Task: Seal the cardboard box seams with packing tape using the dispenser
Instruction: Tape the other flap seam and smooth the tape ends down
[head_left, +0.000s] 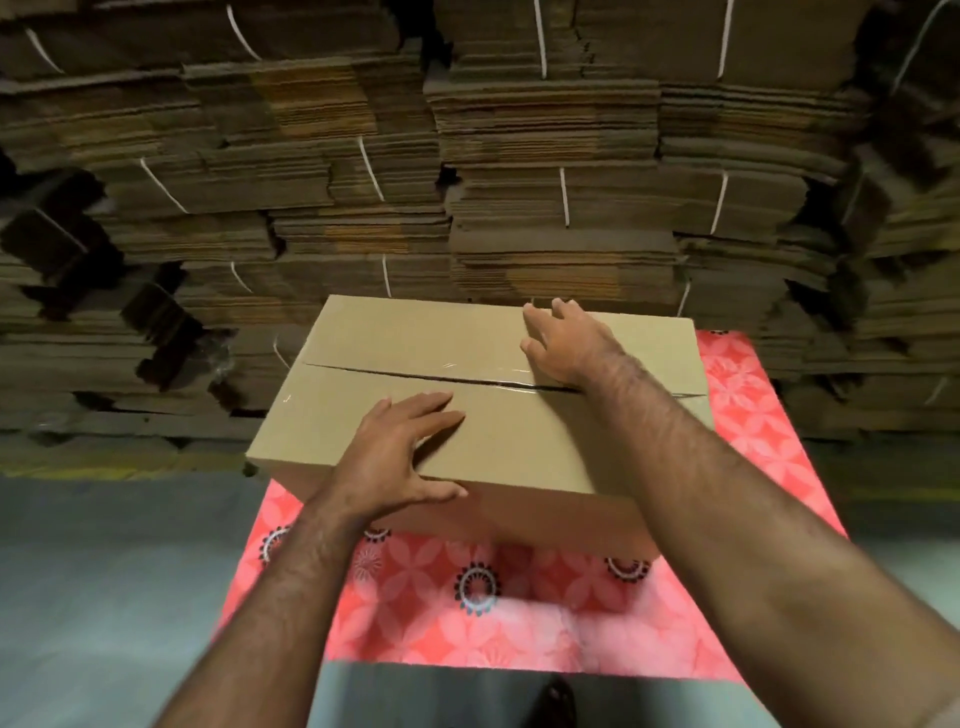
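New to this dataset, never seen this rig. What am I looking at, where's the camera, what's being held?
No machine here: a person works with bare hands, filmed by one wide-angle camera worn on the head, looking forward and down. A cardboard box sits on a pink patterned mat. The left hand lies flat on the near flap, the right hand on the far flap. Neither holds anything. Clear tape glints along the centre seam, which gapes slightly. No dispenser is in view. Bundled flat cardboard is stacked behind.
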